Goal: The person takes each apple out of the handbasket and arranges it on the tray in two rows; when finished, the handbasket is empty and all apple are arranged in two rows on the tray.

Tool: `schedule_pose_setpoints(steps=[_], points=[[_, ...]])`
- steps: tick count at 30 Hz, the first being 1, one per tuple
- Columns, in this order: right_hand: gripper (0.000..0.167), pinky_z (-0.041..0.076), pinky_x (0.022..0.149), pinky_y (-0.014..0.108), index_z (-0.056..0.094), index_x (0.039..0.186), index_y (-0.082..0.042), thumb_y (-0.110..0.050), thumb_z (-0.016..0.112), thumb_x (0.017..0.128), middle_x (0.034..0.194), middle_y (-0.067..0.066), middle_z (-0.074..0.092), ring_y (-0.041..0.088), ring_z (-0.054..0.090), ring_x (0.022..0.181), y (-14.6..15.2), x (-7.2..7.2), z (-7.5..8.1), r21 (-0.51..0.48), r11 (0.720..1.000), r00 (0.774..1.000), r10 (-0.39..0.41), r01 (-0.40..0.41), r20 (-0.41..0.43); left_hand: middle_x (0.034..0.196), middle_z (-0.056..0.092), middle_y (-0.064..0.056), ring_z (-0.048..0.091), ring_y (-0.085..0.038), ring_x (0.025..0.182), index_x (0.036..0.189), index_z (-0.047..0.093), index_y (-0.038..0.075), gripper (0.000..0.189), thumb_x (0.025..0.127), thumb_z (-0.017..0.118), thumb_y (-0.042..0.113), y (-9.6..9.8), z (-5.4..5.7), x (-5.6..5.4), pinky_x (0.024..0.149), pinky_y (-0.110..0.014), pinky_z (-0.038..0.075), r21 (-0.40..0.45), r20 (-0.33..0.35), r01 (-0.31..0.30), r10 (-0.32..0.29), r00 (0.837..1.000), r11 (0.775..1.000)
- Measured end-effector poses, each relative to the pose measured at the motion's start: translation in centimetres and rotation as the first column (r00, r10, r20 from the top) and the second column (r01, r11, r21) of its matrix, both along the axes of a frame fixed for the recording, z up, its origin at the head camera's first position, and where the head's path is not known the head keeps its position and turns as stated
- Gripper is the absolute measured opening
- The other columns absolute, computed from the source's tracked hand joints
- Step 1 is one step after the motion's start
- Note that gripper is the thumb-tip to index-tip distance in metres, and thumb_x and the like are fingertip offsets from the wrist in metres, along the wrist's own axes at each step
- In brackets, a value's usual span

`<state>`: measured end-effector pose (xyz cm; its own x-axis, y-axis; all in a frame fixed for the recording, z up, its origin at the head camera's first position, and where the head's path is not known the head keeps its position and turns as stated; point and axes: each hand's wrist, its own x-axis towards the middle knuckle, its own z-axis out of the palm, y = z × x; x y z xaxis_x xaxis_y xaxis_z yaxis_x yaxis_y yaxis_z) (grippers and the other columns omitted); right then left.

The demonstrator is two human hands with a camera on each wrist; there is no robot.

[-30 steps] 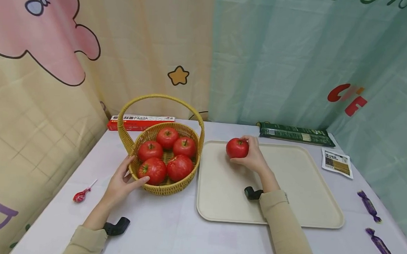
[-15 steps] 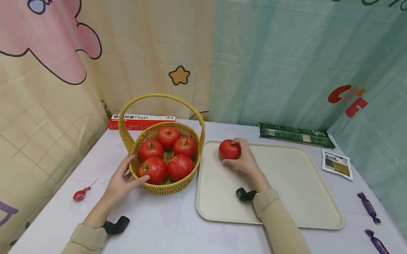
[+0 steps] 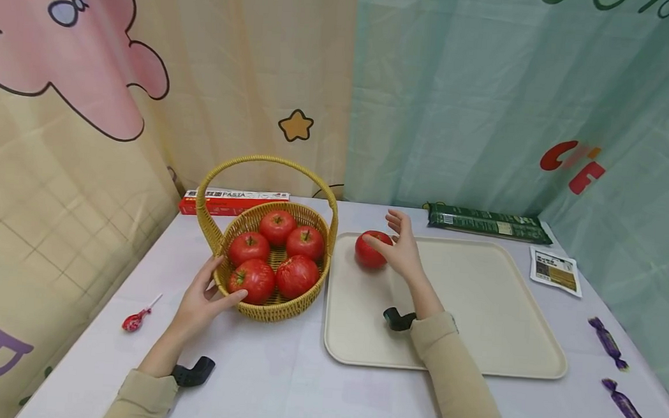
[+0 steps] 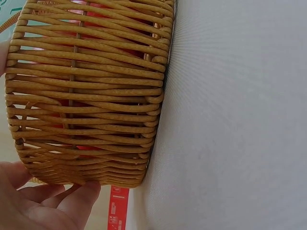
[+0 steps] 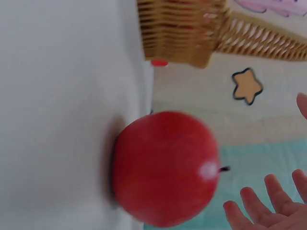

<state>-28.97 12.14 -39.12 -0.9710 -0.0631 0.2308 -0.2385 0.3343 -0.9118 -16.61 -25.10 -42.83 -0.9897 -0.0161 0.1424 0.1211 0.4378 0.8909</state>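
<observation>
A yellow wicker basket (image 3: 279, 311) with a tall handle holds several red apples (image 3: 297, 276). My left hand (image 3: 199, 296) holds the basket's near left side, its thumb at the rim and its fingers against the woven wall (image 4: 86, 96), as the left wrist view shows. On the left part of a cream tray (image 3: 477, 320) rests a single red apple (image 3: 369, 260); its stem points up. Just right of that apple my right hand (image 3: 405, 252) hovers with spread fingers and nothing in its grasp. In the right wrist view the fingers (image 5: 276, 191) stand apart from the apple (image 5: 165, 167).
Behind the basket lies a red pasta box (image 3: 237, 204). A long green packet (image 3: 489, 223) lies beyond the tray, with a white sachet (image 3: 555, 270) to its right. Two purple-wrapped candies (image 3: 608, 343) are at the right edge, and a red lollipop (image 3: 135, 319) at the left.
My right hand carried the apple left over the tray, set it down, then spread its fingers and drew back to the right. The left hand stayed at the basket.
</observation>
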Motion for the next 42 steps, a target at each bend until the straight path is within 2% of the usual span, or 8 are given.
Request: schedule_pose_setpoints(steps=[6,12,18,23,30,33,37,42], points=[[0.057,0.047,0.095,0.037,0.039,0.133,-0.009,-0.016,0.07,0.086,0.127,0.014,0.051,0.024,0.055,0.109,-2.3,3.2,4.1,-0.197,0.969,0.984,0.122,-0.147,-0.13,0.156,0.009,-0.009,0.017,-0.031,0.14,0.149,0.017,0.006,0.089,0.084,0.072,0.029,0.0,0.1,0.0,0.106,-0.046,0.031,-0.004,0.003,0.001,-0.001,1.0,1.0],[0.039,0.053,0.083,0.028,0.048,0.123,0.0,-0.006,0.064,0.089,0.115,0.022,0.056,0.025,0.06,0.096,-5.5,5.1,5.7,-0.225,0.902,0.926,0.334,-0.368,-0.176,0.156,0.008,-0.008,0.017,-0.03,0.14,0.15,0.017,0.007,0.088,0.084,0.072,0.027,0.0,0.2,0.0,0.106,-0.045,0.03,0.007,0.009,0.003,-0.003,1.0,1.0],[0.033,0.051,0.086,0.031,0.056,0.116,-0.007,-0.021,0.067,0.088,0.112,0.008,0.06,0.018,0.058,0.102,-8.9,5.4,4.2,-0.083,0.893,0.896,0.434,-0.442,-0.094,0.156,0.007,-0.01,0.016,-0.031,0.14,0.15,0.016,0.006,0.088,0.084,0.072,0.023,0.2,0.3,0.2,0.107,-0.047,0.03,0.022,0.016,0.001,-0.002,1.0,1.0],[0.036,0.047,0.094,0.035,0.057,0.117,-0.008,-0.026,0.067,0.087,0.117,0.01,0.059,0.023,0.054,0.111,-10.6,5.0,1.9,0.058,0.877,0.874,0.48,-0.477,-0.07,0.157,0.007,-0.009,0.016,-0.03,0.14,0.15,0.015,0.006,0.089,0.084,0.072,0.022,0.2,0.3,0.1,0.107,-0.047,0.03,0.03,0.018,0.004,-0.004,1.0,1.0],[0.036,0.045,0.097,0.038,0.058,0.117,-0.016,-0.031,0.068,0.086,0.118,-0.004,0.055,0.017,0.048,0.115,-11.8,4.5,0.1,0.28,0.86,0.888,0.457,-0.427,-0.053,0.156,0.007,-0.009,0.015,-0.03,0.14,0.15,0.015,0.007,0.088,0.084,0.072,0.023,0.1,0.1,0.0,0.107,-0.047,0.03,0.018,0.009,0.007,-0.008,1.0,1.0],[0.037,0.045,0.097,0.039,0.058,0.117,-0.02,-0.035,0.068,0.085,0.121,-0.004,0.054,0.015,0.046,0.117,-12.2,4.4,-0.2,0.435,0.812,0.891,0.452,-0.389,-0.046,0.156,0.007,-0.009,0.015,-0.03,0.14,0.15,0.015,0.007,0.088,0.084,0.072,0.023,0.2,0.2,0.1,0.107,-0.047,0.03,0.017,0.007,0.011,-0.011,1.0,1.0],[0.041,0.044,0.098,0.04,0.059,0.117,-0.022,-0.043,0.068,0.083,0.124,-0.002,0.053,0.017,0.045,0.119,-12.7,4.2,0.0,0.629,0.699,0.884,0.465,-0.34,-0.039,0.156,0.008,-0.01,0.016,-0.031,0.14,0.15,0.015,0.006,0.089,0.084,0.072,0.023,0.2,0.4,0.1,0.107,-0.048,0.03,0.012,0.001,0.009,-0.009,1.0,1.0],[0.049,0.044,0.098,0.037,0.06,0.119,-0.022,-0.049,0.071,0.078,0.124,-0.002,0.054,0.017,0.043,0.121,-13.2,3.8,0.3,0.732,0.592,0.87,0.493,-0.337,0.002,0.156,0.009,-0.01,0.017,-0.032,0.14,0.15,0.016,0.006,0.088,0.085,0.071,0.025,0.2,0.3,0.0,0.107,-0.048,0.03,0.004,0.0,0.006,-0.006,1.0,1.0]])
